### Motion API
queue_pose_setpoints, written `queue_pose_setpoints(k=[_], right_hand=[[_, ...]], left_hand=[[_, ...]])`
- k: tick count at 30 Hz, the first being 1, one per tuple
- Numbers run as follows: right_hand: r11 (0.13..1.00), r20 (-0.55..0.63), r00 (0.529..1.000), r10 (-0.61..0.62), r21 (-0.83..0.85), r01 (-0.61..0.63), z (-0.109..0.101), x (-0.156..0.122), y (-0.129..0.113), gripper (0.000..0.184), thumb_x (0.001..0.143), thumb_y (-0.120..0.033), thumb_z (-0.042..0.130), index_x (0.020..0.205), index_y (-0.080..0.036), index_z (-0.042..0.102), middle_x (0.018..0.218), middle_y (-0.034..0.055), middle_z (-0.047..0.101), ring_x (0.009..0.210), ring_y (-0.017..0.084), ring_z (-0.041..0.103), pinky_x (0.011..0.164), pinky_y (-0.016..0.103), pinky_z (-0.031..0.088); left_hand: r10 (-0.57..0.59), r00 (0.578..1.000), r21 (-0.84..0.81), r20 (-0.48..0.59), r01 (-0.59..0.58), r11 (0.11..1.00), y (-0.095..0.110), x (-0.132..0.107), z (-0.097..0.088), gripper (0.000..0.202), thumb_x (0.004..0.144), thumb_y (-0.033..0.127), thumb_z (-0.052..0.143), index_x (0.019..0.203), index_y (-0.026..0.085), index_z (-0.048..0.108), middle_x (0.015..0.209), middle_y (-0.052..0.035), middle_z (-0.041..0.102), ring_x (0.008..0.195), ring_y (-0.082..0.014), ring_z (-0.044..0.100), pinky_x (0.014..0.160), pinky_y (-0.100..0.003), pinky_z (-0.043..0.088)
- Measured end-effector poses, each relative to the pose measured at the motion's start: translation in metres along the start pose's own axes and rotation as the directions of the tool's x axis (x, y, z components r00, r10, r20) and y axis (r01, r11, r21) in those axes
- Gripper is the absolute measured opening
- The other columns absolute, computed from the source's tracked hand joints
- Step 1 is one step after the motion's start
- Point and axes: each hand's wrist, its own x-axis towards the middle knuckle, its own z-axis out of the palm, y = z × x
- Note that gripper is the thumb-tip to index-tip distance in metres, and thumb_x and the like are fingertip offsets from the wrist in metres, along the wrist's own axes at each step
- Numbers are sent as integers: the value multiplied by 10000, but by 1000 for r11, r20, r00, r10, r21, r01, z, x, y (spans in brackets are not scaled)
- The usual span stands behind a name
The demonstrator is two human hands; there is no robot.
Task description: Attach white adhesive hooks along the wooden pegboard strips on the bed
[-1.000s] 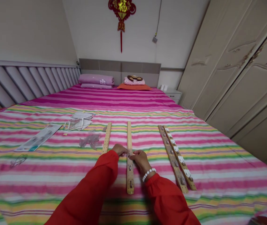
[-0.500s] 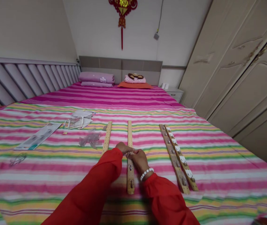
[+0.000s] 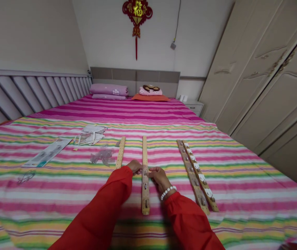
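A narrow wooden strip (image 3: 145, 152) with small holes lies lengthwise in front of me. Near its middle is a clear adhesive hook (image 3: 145, 171), between my two hands. My left hand (image 3: 135, 167) is closed, its fingertips gripping the left edge of that hook. From the right, my right hand (image 3: 159, 176) pinches the other edge with thumb and forefinger. Nearer to me on the same strip sit two more clear hooks with metal prongs, one of them the lowest hook (image 3: 146, 203). My fingers partly cover the middle hook.
To the right lie a strip with clear hooks (image 3: 191, 170) and a strip with white hooks (image 3: 199, 170). Left are a bare perforated strip (image 3: 120, 152), loose clear pieces (image 3: 103, 155), opened packets (image 3: 91, 135), a hook package (image 3: 48, 152) and a thin wire-like tangle (image 3: 26, 177). Striped bedding (image 3: 67, 194) lies underneath.
My hands have drawn apart from above the strip to its two sides, uncovering the middle clear hook on it. The view has tilted up slightly.
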Motion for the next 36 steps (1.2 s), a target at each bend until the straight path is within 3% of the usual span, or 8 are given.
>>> queue_pose_setpoints(k=[3, 7, 12, 19, 22, 29, 36], right_hand=[[1000, 15, 1000, -7, -2, 7, -4, -2, -1, 225, 474, -50, 665, 646, -172, 588, 399, -72, 506, 383, 90, 414, 387, 211, 278], [999, 40, 999, -34, 11, 34, -5, -6, -2, 202, 496, -80, 654, 665, -170, 589, 383, -74, 490, 365, 82, 384, 366, 200, 217], [996, 58, 995, -83, 41, 80, -5, -9, -1, 120, 551, -199, 646, 623, -173, 554, 414, -71, 488, 353, 71, 367, 350, 201, 198], [981, 71, 979, -193, 44, 191, -5, -10, 6, 368, 622, -508, 693, 592, -152, 603, 460, -46, 499, 373, 72, 362, 362, 224, 205], [980, 70, 978, -198, 19, 197, -4, -12, 9, 438, 616, -582, 688, 607, -147, 638, 456, -41, 498, 375, 75, 337, 373, 237, 196], [975, 106, 969, -222, 15, 221, -3, -21, 13, 469, 604, -616, 685, 482, -187, 538, 405, -45, 454, 376, 84, 310, 395, 254, 198], [973, 133, 964, -229, 19, 228, -14, -46, 24, 508, 576, -643, 701, 435, -187, 526, 391, -39, 435, 403, 97, 344, 436, 263, 252]], left_hand=[[-33, 997, 28, 75, 31, 999, -4, 2, 1, 366, 696, 337, 700, 442, 173, 494, 337, 23, 446, 333, -78, 353, 390, -210, 205], [-2, 1000, -16, 15, 3, 1000, -6, -2, 4, 373, 734, 317, 665, 444, 160, 489, 332, 29, 428, 349, -76, 369, 403, -206, 231], [35, 994, -118, -106, -48, 992, -10, -12, 12, 379, 780, 378, 616, 499, 158, 491, 432, 8, 509, 454, -108, 507, 454, -211, 331], [139, 958, -162, -250, -183, 970, -34, -30, 22, 264, 758, 370, 577, 596, 168, 524, 567, 4, 567, 639, -136, 570, 576, -216, 405], [184, 957, -153, -225, -221, 963, -37, -38, 27, 234, 720, 344, 585, 577, 160, 573, 556, 0, 578, 648, -150, 573, 603, -232, 418], [273, 949, -146, -155, -295, 944, -34, -53, 32, 249, 716, 312, 544, 547, 157, 641, 531, -11, 601, 649, -167, 579, 642, -257, 434], [376, 924, -183, -71, -383, 906, -55, -81, 41, 309, 746, 299, 456, 580, 164, 679, 565, -21, 617, 627, -162, 554, 643, -271, 431]])
